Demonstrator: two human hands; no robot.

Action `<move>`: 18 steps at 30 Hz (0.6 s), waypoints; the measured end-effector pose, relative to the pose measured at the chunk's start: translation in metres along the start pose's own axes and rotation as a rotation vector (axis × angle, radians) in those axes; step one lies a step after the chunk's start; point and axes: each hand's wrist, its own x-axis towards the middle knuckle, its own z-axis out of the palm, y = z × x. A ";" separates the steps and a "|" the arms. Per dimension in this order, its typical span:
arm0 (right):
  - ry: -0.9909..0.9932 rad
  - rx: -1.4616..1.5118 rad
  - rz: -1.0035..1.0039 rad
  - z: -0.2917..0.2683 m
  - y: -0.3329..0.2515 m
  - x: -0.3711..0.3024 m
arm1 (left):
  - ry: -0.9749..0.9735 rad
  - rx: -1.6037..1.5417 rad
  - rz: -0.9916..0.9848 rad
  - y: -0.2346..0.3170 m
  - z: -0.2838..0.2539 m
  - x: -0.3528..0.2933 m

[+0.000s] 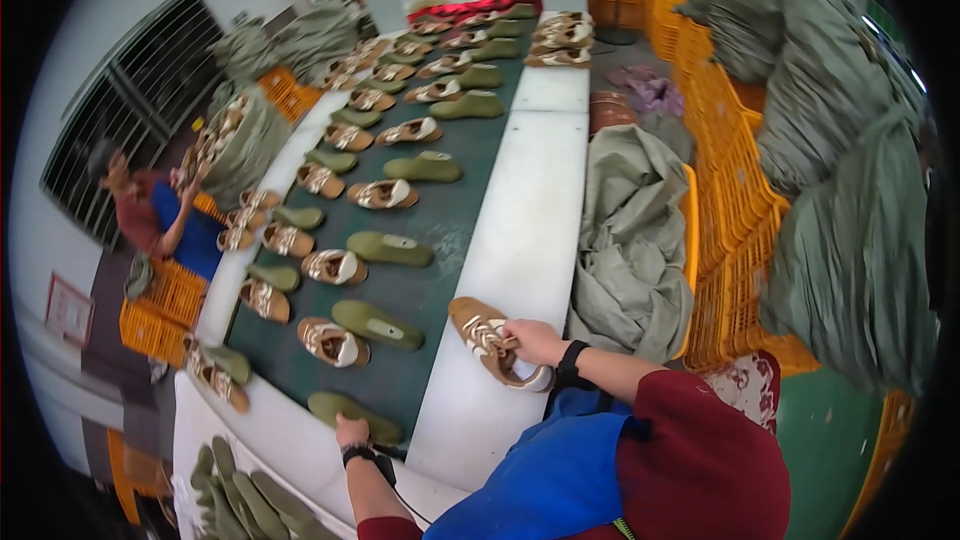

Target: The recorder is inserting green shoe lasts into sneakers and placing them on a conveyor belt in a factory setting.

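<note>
My right hand (536, 342) grips the laced upper of a tan and white shoe (474, 323) over the white ledge on the right. Its toe points away to the left and its pale opening faces me. At the belt's near end my left hand (351, 430) is closed on a green shoe last (384, 429), which lies on its side. Just beyond lie another green last (376, 324) and a tan shoe (331, 342). More shoes and lasts run in rows along the dark green conveyor belt (445, 230).
A co-worker (160, 205) at the left handles a shoe beside a sack (245, 155) of shoes. Loose green lasts (245, 495) lie at the lower left. Orange crates (715, 180) and grey-green sacks (840, 240) line the right side. A covered crate (630, 240) stands beside the white ledge (510, 230).
</note>
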 end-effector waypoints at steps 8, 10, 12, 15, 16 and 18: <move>-0.004 -0.010 0.002 0.003 -0.007 -0.003 | 0.096 -0.109 0.085 -0.024 0.008 -0.003; -0.017 0.001 0.001 0.003 -0.008 -0.002 | 0.098 -0.187 0.108 -0.034 0.014 -0.011; -0.017 0.015 0.012 0.004 -0.005 -0.002 | 0.085 -0.192 0.200 -0.025 0.014 -0.035; -0.046 0.012 0.013 -0.001 -0.012 -0.001 | 0.058 -0.044 0.319 -0.026 0.016 -0.056; -0.065 -0.006 0.009 -0.003 -0.015 0.000 | 0.034 0.060 0.326 -0.025 0.019 -0.060; -0.053 -0.004 -0.009 -0.001 -0.016 0.001 | 0.257 0.134 0.635 -0.022 0.038 -0.067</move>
